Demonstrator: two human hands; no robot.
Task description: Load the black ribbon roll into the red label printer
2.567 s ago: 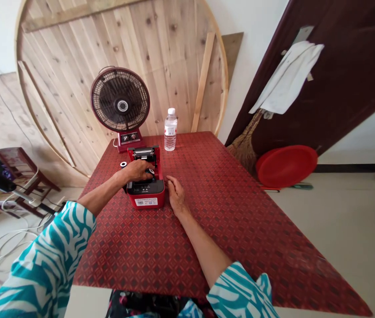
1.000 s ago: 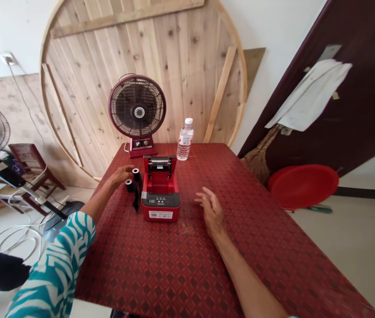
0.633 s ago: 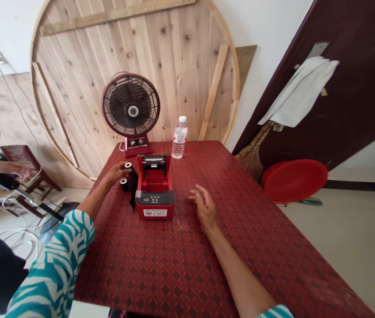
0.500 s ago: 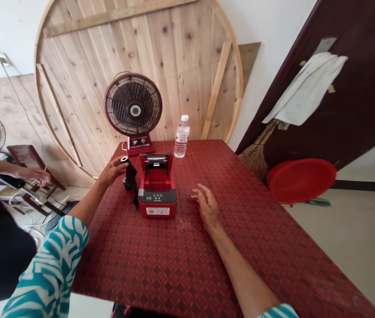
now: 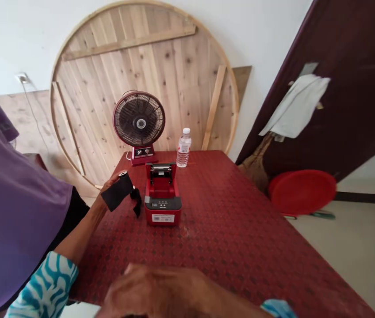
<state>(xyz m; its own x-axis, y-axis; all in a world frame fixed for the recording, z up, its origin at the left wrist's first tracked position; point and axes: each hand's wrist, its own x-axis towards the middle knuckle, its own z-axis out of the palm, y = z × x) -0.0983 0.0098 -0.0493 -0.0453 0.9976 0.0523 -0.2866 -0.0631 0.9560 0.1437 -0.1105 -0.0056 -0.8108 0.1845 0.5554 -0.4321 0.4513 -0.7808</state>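
Note:
My left hand (image 5: 108,182) is closed around a black roll of paper (image 5: 121,191) with a white core, left of the red printer. A loose flap of the roll hangs across the front of that hand and hides some fingers. Just right of the roll, a crumpled black strip (image 5: 136,202) lies on the table. The red printer (image 5: 163,212) stands with its lid (image 5: 161,171) raised, showing its inner bay. My right hand (image 5: 161,289) is low and close to the camera, over the table's near edge; motion blur smears its fingers.
On the patterned red table (image 5: 220,225) a dark red fan (image 5: 140,121) and a water bottle (image 5: 183,149) stand at the back. A person in a purple top (image 5: 18,194) is close on the left. A broom (image 5: 255,165) and a red basin (image 5: 302,192) are off to the right.
My right hand has gone from beside the printer back toward me. The roll in my left hand has turned, its flap now spread leftward. The person at left has come closer.

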